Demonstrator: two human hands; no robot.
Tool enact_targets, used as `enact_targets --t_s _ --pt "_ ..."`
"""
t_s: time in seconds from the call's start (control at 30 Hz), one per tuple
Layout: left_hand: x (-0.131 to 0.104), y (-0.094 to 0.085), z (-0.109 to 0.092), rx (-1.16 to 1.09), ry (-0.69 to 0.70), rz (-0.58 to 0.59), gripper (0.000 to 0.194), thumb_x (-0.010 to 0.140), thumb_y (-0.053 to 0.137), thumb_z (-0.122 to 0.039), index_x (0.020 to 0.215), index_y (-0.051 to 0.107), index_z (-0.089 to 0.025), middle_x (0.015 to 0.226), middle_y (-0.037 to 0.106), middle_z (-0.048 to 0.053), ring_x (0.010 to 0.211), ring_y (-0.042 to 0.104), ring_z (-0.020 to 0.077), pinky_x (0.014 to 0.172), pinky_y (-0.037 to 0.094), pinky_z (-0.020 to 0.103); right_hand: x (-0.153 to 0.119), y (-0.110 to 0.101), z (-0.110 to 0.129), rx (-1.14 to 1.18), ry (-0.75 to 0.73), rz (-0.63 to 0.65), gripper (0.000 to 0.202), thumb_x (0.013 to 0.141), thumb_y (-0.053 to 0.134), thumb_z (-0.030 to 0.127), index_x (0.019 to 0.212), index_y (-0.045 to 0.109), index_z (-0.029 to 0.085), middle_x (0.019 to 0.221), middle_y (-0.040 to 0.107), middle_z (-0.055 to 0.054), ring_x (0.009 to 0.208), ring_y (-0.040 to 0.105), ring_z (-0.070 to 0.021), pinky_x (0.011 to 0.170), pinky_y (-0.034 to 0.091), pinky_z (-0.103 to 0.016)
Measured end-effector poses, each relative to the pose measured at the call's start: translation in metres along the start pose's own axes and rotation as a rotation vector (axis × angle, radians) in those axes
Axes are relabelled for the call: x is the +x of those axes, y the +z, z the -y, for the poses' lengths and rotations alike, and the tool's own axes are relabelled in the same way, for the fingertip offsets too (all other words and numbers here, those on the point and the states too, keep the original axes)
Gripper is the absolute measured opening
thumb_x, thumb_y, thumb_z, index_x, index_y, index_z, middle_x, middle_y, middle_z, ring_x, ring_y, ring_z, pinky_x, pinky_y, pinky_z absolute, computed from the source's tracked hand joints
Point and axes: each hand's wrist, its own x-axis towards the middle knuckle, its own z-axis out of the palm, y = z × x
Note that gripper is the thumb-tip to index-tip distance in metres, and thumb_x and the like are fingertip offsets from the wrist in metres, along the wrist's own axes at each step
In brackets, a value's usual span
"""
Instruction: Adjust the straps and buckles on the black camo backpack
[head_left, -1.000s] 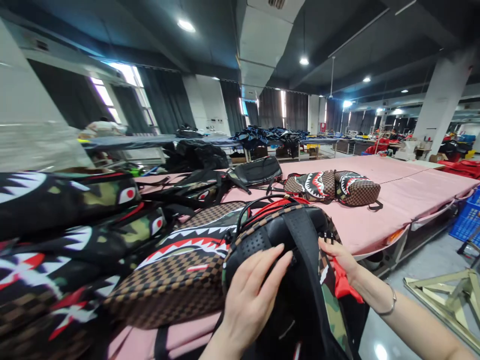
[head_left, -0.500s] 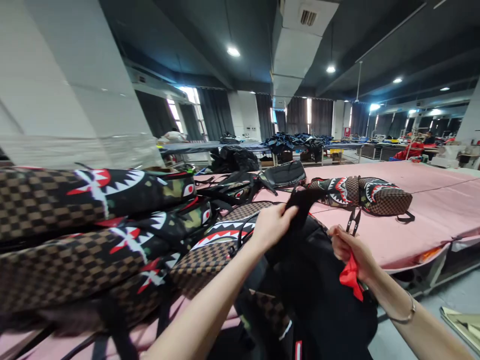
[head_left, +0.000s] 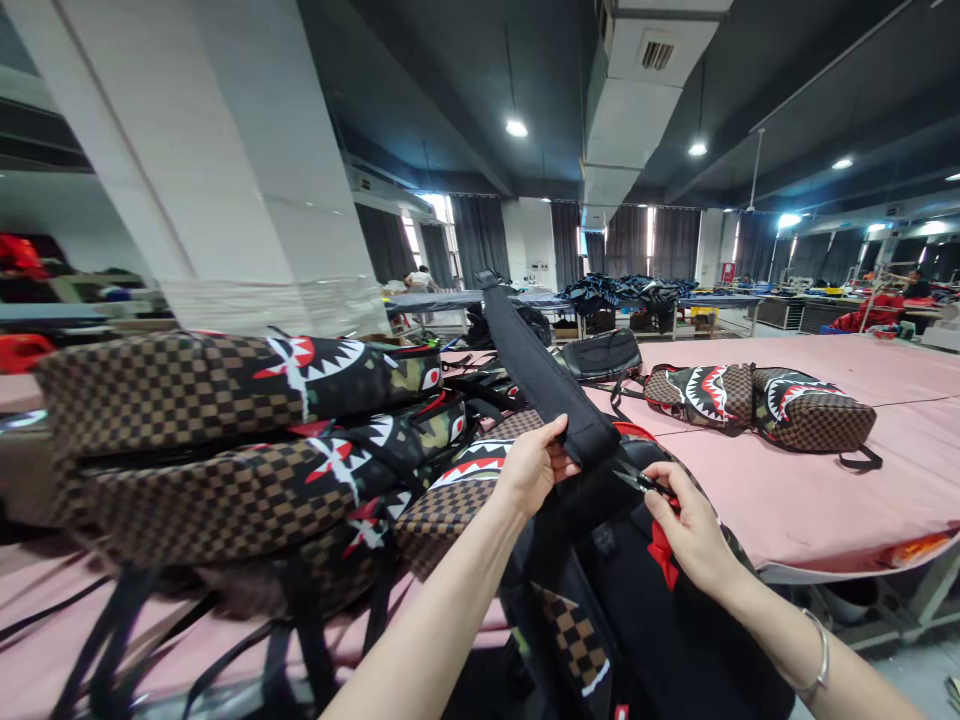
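A black padded strap (head_left: 536,355) rises up and to the left from my left hand (head_left: 534,465), whose fingers are closed on its lower end. My right hand (head_left: 686,525) holds small thread snips (head_left: 636,480), their blades pointing left at the strap's lower edge. Red cloth (head_left: 661,552) hangs at the fingers of my right hand. Below both hands lies a black backpack (head_left: 660,630), back panel up, with a brown checkered part showing at its left side.
Checkered backpacks with shark mouths (head_left: 225,400) are piled at the left on the pink table (head_left: 810,490). Two more bags (head_left: 814,410) lie at the right. A pillar (head_left: 247,180) stands behind the pile.
The strap has swung up and is now stretched out beyond my left hand. My right hand has moved left with the snips, close to the strap. The view has turned left.
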Motion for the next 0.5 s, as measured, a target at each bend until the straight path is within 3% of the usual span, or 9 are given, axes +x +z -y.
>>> enact_targets --t_s 0.23,0.5 --pt "-0.009 0.0 0.0 -0.168 -0.083 -0.086 0.014 0.082 0.051 -0.02 0.072 0.054 -0.012 0.059 0.063 0.002 0.046 0.059 0.0103 0.045 0.051 0.02 0.019 0.017 0.002 -0.249 -0.374 -0.226 0.015 0.09 0.044 0.026 0.099 0.054 0.019 0.084 0.057 -0.006 0.077 0.056 -0.0171 0.07 0.045 -0.029" --pt "-0.016 -0.002 0.002 -0.269 -0.083 -0.141 0.013 0.084 0.048 -0.018 0.075 0.054 -0.011 0.061 0.065 0.002 0.049 0.062 0.0108 0.048 0.053 0.021 0.019 0.027 0.002 -0.529 -0.629 -0.282 0.017 0.089 0.047 0.016 0.103 0.055 0.015 0.08 0.058 -0.007 0.074 0.054 -0.0171 0.067 0.045 -0.029"
